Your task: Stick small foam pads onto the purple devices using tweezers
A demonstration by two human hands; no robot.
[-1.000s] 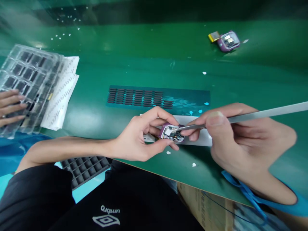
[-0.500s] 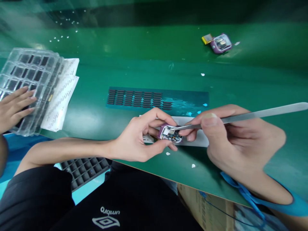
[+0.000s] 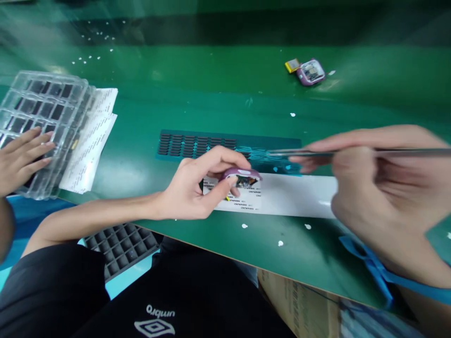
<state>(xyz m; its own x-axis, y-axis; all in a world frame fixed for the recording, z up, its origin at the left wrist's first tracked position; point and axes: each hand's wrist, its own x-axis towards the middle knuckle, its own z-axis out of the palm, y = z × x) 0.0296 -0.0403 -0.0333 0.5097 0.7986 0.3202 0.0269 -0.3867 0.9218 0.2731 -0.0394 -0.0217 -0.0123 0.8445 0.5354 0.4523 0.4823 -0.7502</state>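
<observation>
Tweezers (image 3: 317, 152) sit pinched in the right hand (image 3: 384, 188), tips over the dark pad sheet (image 3: 229, 145). Left hand (image 3: 197, 190) grips a small purple case (image 3: 241, 177) between thumb and fingers, just above the white strip (image 3: 292, 195) on the green tabletop (image 3: 211, 80). Another person's hand (image 3: 21, 157) rests on a clear tray (image 3: 42, 108) far left.

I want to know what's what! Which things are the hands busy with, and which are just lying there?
In use:
left hand holding purple case
right hand holding tweezers
sheet of black pads
white label strip

Lying about:
second purple case
clear tray
white paper bits
</observation>
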